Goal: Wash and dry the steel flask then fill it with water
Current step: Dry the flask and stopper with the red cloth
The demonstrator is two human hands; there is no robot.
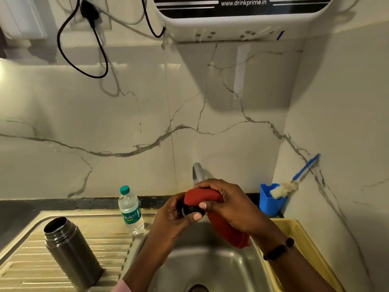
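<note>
The left hand [179, 211] is holding the dark cap [190, 210] over the sink [202, 258]; the right hand [223, 199] is gripping a red cloth [223, 226] around it; the open flask [71, 251] is standing upright on the draining surface [105, 245], well to the left, nearer the left hand.

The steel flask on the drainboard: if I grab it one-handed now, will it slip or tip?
The steel flask stands upright and uncapped on the ribbed drainboard, so a nudge may rock it. Its smooth metal wall probably makes for a slippery grip. Tall and narrow, it would likely roll if toppled.
</note>
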